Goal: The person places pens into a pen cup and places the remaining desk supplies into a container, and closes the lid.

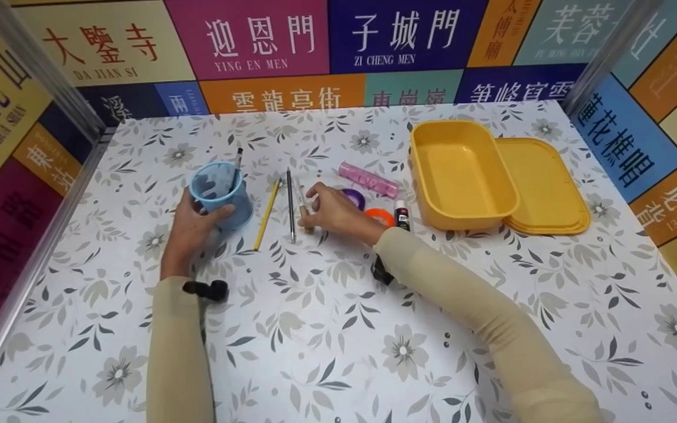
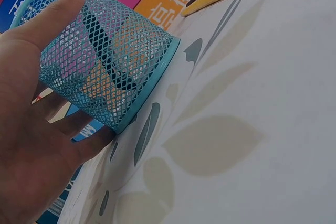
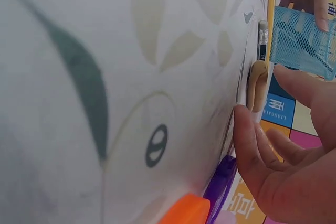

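Note:
My left hand (image 1: 194, 226) grips a light blue mesh pen cup (image 1: 235, 212) by its side, thumb near the rim. A dark pen (image 1: 237, 163) leans inside the cup, and its shaft shows through the mesh in the left wrist view. My right hand (image 1: 335, 208) is low over the table at a clear pen (image 1: 298, 189) with a tan, rounded end piece (image 3: 256, 85). Thumb and fingers stand on either side of that piece, fingertips right at it. Left of this pen lie a dark pencil (image 1: 291, 205) and a yellow pencil (image 1: 267, 216).
Behind and beside my right hand are a pink translucent tube (image 1: 368, 179), a purple round item (image 1: 355, 198), an orange round item (image 1: 381, 217) and a small black-and-white tube (image 1: 402, 216). Farther right stands a yellow box (image 1: 462, 170), its yellow lid (image 1: 550, 188) beside it.

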The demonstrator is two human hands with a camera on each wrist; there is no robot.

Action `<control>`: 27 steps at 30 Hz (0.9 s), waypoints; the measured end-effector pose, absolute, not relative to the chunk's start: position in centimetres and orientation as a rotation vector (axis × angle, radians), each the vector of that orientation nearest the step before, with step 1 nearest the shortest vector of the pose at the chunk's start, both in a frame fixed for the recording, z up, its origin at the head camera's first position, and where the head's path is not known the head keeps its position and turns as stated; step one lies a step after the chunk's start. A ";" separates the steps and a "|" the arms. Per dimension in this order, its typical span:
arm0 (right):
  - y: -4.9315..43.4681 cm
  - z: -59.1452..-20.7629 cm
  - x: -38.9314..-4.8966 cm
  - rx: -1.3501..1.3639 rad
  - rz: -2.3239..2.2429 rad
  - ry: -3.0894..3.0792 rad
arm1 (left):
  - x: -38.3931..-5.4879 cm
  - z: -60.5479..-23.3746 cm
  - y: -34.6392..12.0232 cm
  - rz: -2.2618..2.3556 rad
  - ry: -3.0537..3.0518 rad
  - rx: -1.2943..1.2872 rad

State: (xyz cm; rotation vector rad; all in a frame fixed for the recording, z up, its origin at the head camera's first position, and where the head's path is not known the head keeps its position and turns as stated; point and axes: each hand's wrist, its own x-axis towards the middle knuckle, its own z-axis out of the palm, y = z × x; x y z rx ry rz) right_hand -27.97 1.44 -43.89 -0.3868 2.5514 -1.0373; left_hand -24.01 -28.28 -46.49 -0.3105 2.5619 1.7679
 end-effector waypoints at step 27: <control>0.7 -43.4 -27.9 -0.206 -0.910 2.567 | -24.0 -46.7 -28.0 1.846 2.569 -0.248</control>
